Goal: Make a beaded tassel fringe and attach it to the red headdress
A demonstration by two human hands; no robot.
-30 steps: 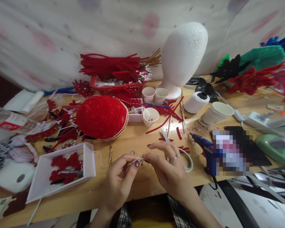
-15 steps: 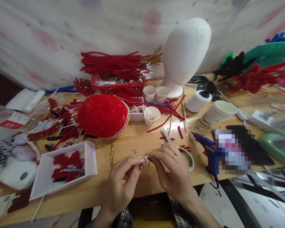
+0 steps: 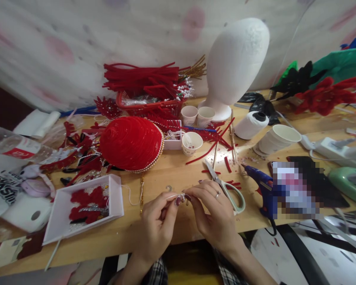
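My left hand and my right hand meet above the front edge of the wooden table. Between their pinched fingertips is a small cluster of clear and whitish beads, partly hidden by the fingers. Both hands are closed on it. Scissors with pale green handles lie just beyond my right hand. Left of my left hand, a white tray holds red fuzzy pieces and beads. A red domed hat with a beaded rim rests behind the hands.
A blue glue gun and a phone lie right. Behind stand a white foam head, paper cups, a thread cone and a red basket. A plastic bottle lies far left.
The view has shifted slightly, so the table items sit a little further right. More of the scissors shows beside my right hand. Both hands keep their pinch on the beads.
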